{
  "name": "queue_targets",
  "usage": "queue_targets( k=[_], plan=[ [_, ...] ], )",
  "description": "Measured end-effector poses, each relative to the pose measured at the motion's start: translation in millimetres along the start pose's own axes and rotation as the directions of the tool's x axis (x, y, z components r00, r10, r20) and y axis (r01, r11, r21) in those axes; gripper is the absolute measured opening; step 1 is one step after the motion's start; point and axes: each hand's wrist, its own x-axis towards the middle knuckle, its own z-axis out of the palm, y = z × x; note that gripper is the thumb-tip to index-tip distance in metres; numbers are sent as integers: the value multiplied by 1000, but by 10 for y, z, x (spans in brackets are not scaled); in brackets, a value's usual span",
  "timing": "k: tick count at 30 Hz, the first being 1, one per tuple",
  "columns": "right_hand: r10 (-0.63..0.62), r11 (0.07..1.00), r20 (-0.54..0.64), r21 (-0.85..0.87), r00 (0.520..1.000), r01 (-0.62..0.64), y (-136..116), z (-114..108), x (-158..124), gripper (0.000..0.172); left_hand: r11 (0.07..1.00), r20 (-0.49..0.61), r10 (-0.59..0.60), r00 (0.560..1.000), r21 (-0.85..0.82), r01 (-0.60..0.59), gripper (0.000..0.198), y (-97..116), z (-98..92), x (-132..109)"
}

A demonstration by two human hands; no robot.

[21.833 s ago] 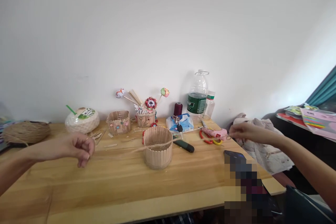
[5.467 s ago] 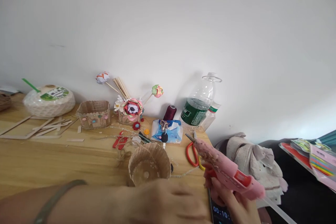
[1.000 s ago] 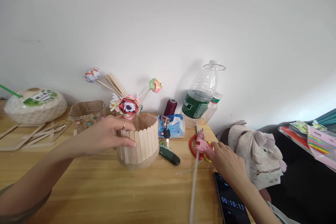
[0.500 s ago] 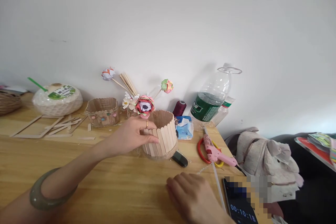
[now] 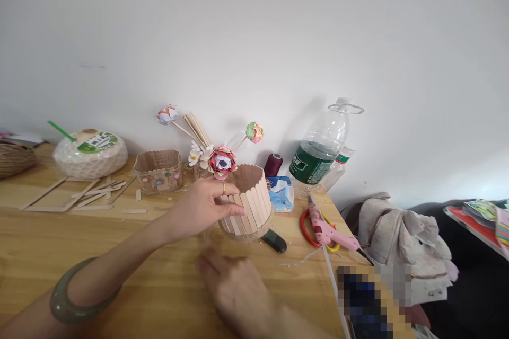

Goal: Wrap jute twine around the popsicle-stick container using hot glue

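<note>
My left hand (image 5: pixel 201 205) grips the side of a round pot made of wooden craft sticks (image 5: pixel 249 202) and holds it tilted, lifted a little off the wooden table (image 5: pixel 119 265). A ring sits on one finger and a grey-green bangle (image 5: pixel 75 296) circles that wrist. My right hand (image 5: pixel 234 288) hovers low over the table in front of the pot, blurred by motion, with nothing visible in it. A pink glue gun (image 5: pixel 328 229) lies to the right on red-and-yellow scissors (image 5: pixel 308 220).
At the back stand a stick basket (image 5: pixel 158 170), paper flowers (image 5: pixel 220 160), a maroon thread spool (image 5: pixel 272 163), a tissue pack (image 5: pixel 283 194) and a water bottle (image 5: pixel 320 151). Loose craft sticks (image 5: pixel 79 196) and twine balls (image 5: pixel 90 152) lie left. A black object (image 5: pixel 274 240) and a bag (image 5: pixel 401 243) are right.
My right hand has left the glue gun, which now lies on the scissors, and swept left in front of the pot. My left hand has tilted the pot.
</note>
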Motion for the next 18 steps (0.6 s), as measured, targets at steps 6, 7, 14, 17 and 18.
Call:
queue_targets(
  k=[6,7,14,17,18],
  plan=[
    [65,997,-79,43,995,-62,-15,-37,-444,8,989,48,113,992,90,-116,14,-35,13,5],
    [122,992,-68,20,990,-121,4,-43,-511,5,984,55,139,989,101,-144,12,-43,22,6],
    [423,897,251,-252,871,-363,270,-278,-920,7,934,-6,300,954,206,-293,10,-66,53,-1],
    [468,883,355,-155,810,-443,392,-473,-1069,10,943,-76,284,956,203,-264,11,-56,43,-6],
    [471,878,375,-109,798,-466,430,-543,-1103,11,949,-84,268,960,196,-248,12,-51,40,-8]
  ],
)
